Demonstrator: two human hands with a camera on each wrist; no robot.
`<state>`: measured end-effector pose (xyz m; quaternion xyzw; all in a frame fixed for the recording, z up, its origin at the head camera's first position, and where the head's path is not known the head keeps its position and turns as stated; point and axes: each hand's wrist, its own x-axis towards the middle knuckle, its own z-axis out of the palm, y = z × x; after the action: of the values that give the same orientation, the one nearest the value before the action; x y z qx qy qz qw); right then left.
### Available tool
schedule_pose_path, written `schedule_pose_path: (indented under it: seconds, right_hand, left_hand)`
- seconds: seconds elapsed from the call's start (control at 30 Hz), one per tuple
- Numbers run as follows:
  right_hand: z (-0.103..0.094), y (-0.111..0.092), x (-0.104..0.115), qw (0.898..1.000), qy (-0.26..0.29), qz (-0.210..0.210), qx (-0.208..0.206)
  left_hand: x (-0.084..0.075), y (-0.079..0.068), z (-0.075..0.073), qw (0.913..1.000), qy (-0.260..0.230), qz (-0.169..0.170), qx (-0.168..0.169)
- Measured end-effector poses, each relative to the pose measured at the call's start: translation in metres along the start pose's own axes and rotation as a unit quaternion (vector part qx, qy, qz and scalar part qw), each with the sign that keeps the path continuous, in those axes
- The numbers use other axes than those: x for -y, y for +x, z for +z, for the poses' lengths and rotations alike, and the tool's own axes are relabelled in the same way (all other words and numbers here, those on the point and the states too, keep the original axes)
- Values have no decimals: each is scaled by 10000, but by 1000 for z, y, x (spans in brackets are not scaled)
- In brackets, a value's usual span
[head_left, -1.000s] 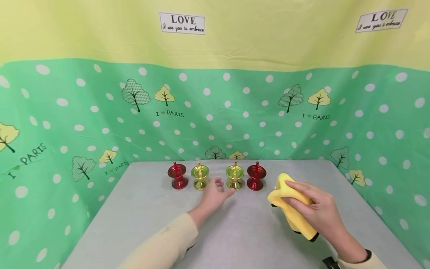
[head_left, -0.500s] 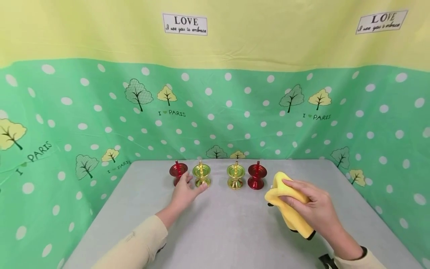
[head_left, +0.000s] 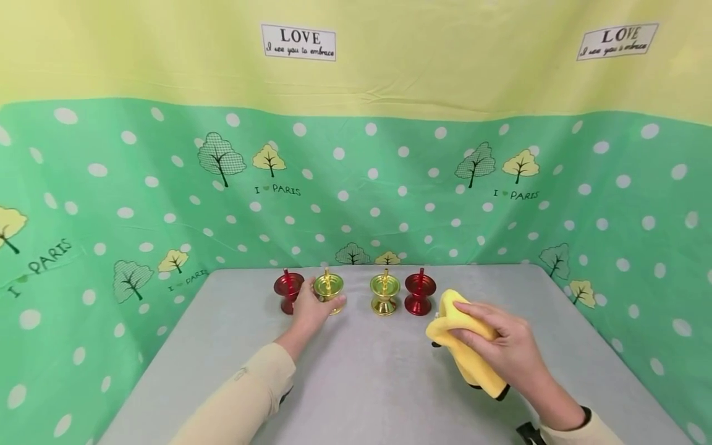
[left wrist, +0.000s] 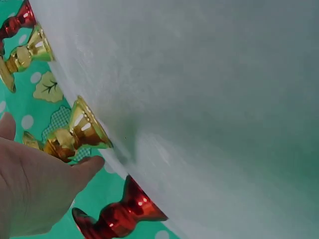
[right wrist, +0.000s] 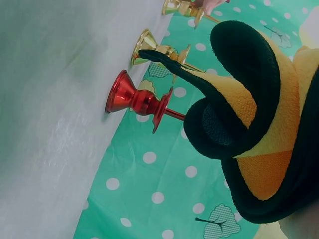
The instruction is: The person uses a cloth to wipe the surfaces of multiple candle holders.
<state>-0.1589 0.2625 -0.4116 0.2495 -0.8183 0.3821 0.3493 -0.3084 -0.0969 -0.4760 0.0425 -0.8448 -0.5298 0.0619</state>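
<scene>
My left hand (head_left: 313, 307) reaches around the left gold candle holder (head_left: 329, 284), its thumb in front and its fingers between this holder and the left red candle holder (head_left: 287, 285). In the left wrist view a lower finger lies beside the gold candle holder (left wrist: 82, 130), with green backdrop showing between them; firm contact cannot be made out. The holder stands upright on the table. My right hand (head_left: 503, 343) grips a folded yellow cloth (head_left: 473, 364) with black edging, held above the table at the right. The cloth (right wrist: 249, 109) hides most of that hand in the right wrist view.
Another gold candle holder (head_left: 385, 287) and another red one (head_left: 419, 293) stand to the right in the same row. All are on a grey table (head_left: 356, 383) near its back edge. A green dotted curtain (head_left: 356, 204) hangs behind and at the sides.
My left hand has moved from near the right gold holder, leftward past the left gold one, then slightly back to it. My right hand keeps the cloth and has shifted a little left.
</scene>
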Motion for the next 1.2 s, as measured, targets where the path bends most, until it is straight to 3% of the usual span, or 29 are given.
schedule_pose_path:
  seconds: [0.23,0.43,0.57,0.67,0.83,0.9,1.0,1.07,1.1,1.2]
  right_hand:
    - [0,-1,2,9999,-122,108,42]
    - [3,-4,1,10000,-60,70,16]
    - [4,-6,0,9998,-27,192,42]
    - [5,-6,1,9997,-65,235,25]
    - [11,-1,6,9999,-48,53,-75]
    - [15,4,9,9996,-37,-239,-154]
    - [24,13,18,9937,-337,-1028,-306]
    - [31,21,26,9814,-744,-1714,-441]
    - [34,24,31,9729,-1029,-2017,-480]
    - [46,34,49,9432,-1807,-2747,-481]
  left_hand:
    - [2,5,3,9993,60,-61,-377]
    - [4,7,4,9992,-30,-33,-399]
    - [1,3,4,9989,-341,-87,-315]
    - [-5,-5,1,9973,-694,6,-245]
    - [-22,-30,-15,9934,-1052,452,29]
    - [-30,-42,-24,9930,-959,658,203]
    - [-43,-61,-36,9918,-268,1188,399]
    - [-53,-73,-43,9828,503,1723,430]
    - [-60,-79,-46,9742,923,2016,422]
    - [-77,-92,-53,9354,2088,2834,329]
